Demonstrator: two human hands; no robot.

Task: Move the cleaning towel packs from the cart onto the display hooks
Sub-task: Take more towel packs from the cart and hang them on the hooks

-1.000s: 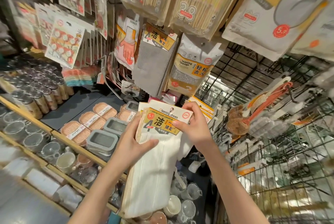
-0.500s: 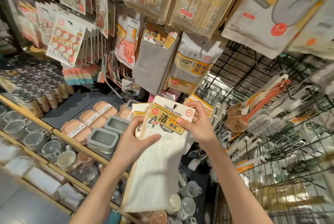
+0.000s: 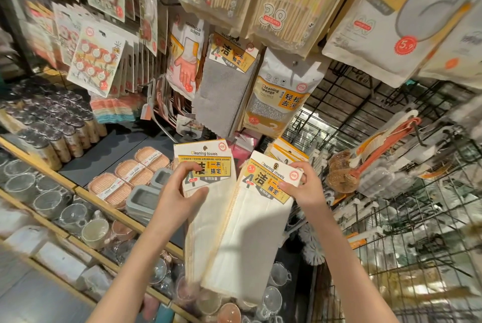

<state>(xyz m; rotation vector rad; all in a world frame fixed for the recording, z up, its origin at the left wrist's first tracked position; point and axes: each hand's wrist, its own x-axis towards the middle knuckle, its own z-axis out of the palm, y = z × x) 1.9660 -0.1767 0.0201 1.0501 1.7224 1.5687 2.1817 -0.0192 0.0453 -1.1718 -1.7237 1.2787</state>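
I hold two white cleaning towel packs with yellow header cards, side by side in front of the display. My left hand (image 3: 180,192) grips the left towel pack (image 3: 206,208) at its card. My right hand (image 3: 303,187) pinches the card of the right towel pack (image 3: 250,239), which overlaps the left one lower down. A grey cleaning towel pack (image 3: 221,93) hangs on a display hook above them. More yellow-carded packs (image 3: 287,152) show just behind my right hand.
Cleaning sponge bag (image 3: 276,98), household gloves (image 3: 186,62) and chopstick packs (image 3: 284,2) hang overhead. Wooden shelves at left hold soap boxes (image 3: 125,179), jars (image 3: 52,124) and glass cups (image 3: 47,197). A black wire rack (image 3: 417,218) with brushes (image 3: 347,174) fills the right.
The packs were stacked together in both hands; now they are pulled apart, one in each hand, the right one shifted rightward and the left one raised slightly.
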